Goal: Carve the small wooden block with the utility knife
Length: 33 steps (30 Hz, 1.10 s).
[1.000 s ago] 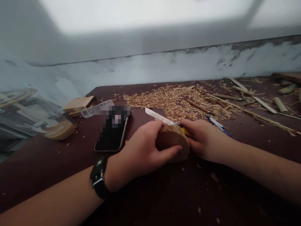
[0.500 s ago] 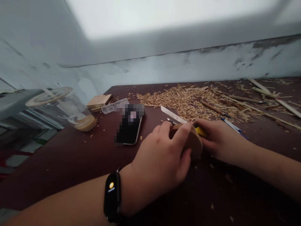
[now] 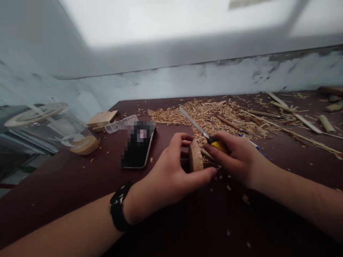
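Observation:
My left hand, with a black band on its wrist, curls around a small light-brown wood piece. Its fingers pass over the far side and its thumb lies along the near side, so part of the piece is hidden. Close to its right, my right hand is closed around a yellow and black snap-off utility knife. The long bare blade points away and to the left, over the wood shavings, apart from the wood piece.
A phone lies left of my hands on the dark red table. Behind it are a clear plastic case and wooden blocks. A plastic cup of drink stands far left. Sticks, a brown-handled tool and a pen lie right.
The wood piece has turned in my left hand, which has loosened and shows its thumb stretched out. The knife has lifted away from the piece. The view has shifted slightly right.

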Tool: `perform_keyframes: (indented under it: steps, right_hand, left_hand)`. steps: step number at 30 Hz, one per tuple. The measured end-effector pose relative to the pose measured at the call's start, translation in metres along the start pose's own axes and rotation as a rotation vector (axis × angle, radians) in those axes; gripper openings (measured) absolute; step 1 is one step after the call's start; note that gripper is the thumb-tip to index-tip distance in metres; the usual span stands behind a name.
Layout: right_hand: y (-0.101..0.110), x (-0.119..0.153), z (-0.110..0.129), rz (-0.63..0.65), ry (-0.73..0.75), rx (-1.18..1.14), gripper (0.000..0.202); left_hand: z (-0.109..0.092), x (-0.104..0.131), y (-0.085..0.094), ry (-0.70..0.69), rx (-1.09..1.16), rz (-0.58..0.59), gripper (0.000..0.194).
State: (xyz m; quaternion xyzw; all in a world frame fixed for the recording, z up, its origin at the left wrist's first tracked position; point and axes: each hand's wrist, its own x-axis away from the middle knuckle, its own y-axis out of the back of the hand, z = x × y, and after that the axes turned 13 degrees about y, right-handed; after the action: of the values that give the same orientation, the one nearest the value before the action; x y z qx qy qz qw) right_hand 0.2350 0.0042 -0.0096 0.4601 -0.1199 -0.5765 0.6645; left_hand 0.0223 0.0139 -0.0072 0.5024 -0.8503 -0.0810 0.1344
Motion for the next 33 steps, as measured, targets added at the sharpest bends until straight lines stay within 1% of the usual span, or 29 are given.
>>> perform_keyframes:
  steps: [2, 4, 10, 14, 17, 19, 22, 26, 28, 30, 33]
  right_hand:
    - [0.002, -0.001, 0.0, 0.017, 0.017, 0.016, 0.037]
    - [0.004, -0.001, -0.001, 0.041, 0.053, 0.039, 0.036]
    - [0.007, 0.0, 0.0, 0.039, 0.145, 0.077, 0.034]
    - [0.01, 0.001, 0.003, 0.025, 0.194, 0.104, 0.032]
    - [0.011, 0.001, 0.005, 0.018, 0.203, 0.111, 0.031]
    - [0.012, 0.002, 0.005, 0.037, 0.2, 0.096, 0.032]
    - [0.014, 0.002, 0.006, 0.097, 0.177, 0.064, 0.039]
    - [0.018, 0.001, 0.006, 0.129, 0.175, 0.095, 0.047]
    - [0.02, -0.001, 0.006, 0.153, 0.187, 0.109, 0.045]
    - [0.022, -0.002, 0.006, 0.173, 0.187, 0.105, 0.043]
    - [0.024, -0.004, 0.003, 0.178, 0.154, 0.115, 0.044]
  left_hand:
    - [-0.002, -0.001, 0.001, 0.063, 0.091, -0.002, 0.073]
    - [-0.003, -0.003, 0.002, 0.089, 0.155, 0.013, 0.07]
    - [0.001, -0.008, 0.006, 0.082, 0.182, 0.007, 0.068]
    - [0.003, -0.008, 0.005, 0.05, 0.198, 0.037, 0.065]
    - [0.005, -0.009, 0.005, 0.032, 0.143, 0.012, 0.064]
    - [0.006, -0.01, 0.005, 0.035, 0.091, -0.008, 0.062]
    - [0.005, -0.013, 0.007, 0.037, 0.125, 0.021, 0.061]
    - [0.003, -0.017, 0.01, 0.0, 0.168, 0.075, 0.058]
    - [0.003, -0.019, 0.012, 0.003, 0.136, 0.069, 0.062]
    - [0.003, -0.02, 0.015, 0.007, 0.081, 0.057, 0.072]
    - [0.005, -0.024, 0.016, -0.019, 0.014, 0.061, 0.081]
